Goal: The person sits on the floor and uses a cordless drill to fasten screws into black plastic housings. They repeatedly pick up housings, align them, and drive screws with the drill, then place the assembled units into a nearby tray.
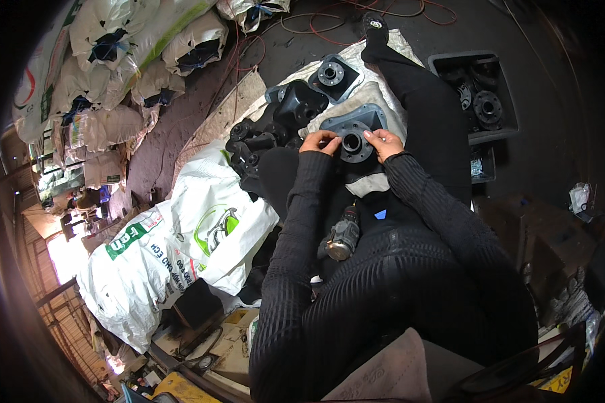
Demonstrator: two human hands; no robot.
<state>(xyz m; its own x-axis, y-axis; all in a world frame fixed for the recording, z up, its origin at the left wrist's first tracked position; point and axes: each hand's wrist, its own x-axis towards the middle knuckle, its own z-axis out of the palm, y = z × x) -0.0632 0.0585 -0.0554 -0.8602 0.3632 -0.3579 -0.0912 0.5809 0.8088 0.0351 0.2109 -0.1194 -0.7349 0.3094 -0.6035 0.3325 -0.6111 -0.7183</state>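
A dark grey round flange (357, 155) with a raised central bore and small holes round its rim sits on a blue-grey cast housing (375, 117) between my legs. On its left side, my left hand (320, 142) is closed with its fingertips at the rim. My right hand (386, 144) pinches the opposite side, thumb on top. Whether either hand also holds a small fastener is hidden. A cordless drill (343, 236) lies in my lap, its bit pointing toward the flange. Pale cloth (368, 185) shows below the housing.
Several similar dark castings (301, 107) are heaped on the left, one flanged housing (331, 74) beyond. A white sack (175, 235) bulges at my left. On the right, a dark bin (476, 136) holds round parts. Filled sacks (114, 87) are stacked far left; a red hose (316, 27) crosses the floor.
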